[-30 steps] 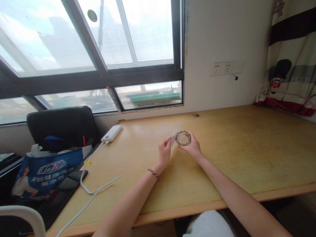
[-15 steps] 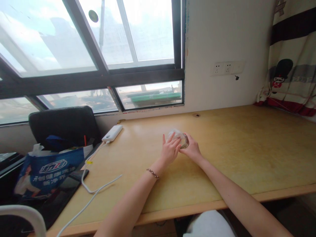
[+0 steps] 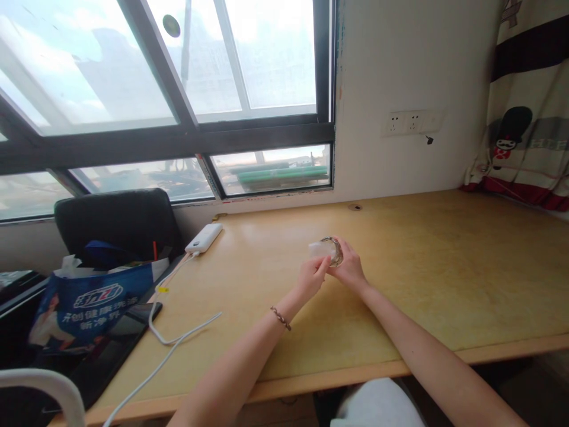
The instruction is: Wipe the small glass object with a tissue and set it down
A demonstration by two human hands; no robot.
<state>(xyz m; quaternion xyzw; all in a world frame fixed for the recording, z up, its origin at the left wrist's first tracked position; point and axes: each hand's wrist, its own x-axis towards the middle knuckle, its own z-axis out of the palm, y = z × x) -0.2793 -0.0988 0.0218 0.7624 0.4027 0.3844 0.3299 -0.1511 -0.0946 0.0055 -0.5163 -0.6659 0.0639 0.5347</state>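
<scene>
Over the middle of a wooden desk [image 3: 444, 267], my right hand [image 3: 349, 268] holds a thin round ring, a bangle-like hoop [image 3: 335, 248], turned nearly edge-on. My left hand [image 3: 311, 279], with a beaded bracelet on its wrist, pinches a small clear plastic piece [image 3: 319, 249] that lies against the hoop. Both hands meet just above the desk top. The far side of the hoop is hidden by my fingers.
A white power bank [image 3: 203, 238] lies near the window, its white cable [image 3: 178, 341] trailing to the front edge. A black chair [image 3: 115, 222] with a blue printed bag [image 3: 84, 311] stands at the left. Wall sockets [image 3: 411, 123] and a curtain [image 3: 528, 107] are at the right.
The hoop was held flat and open to view; it is now turned on edge. My left hand came across to it, and the clear plastic piece now lies against the hoop.
</scene>
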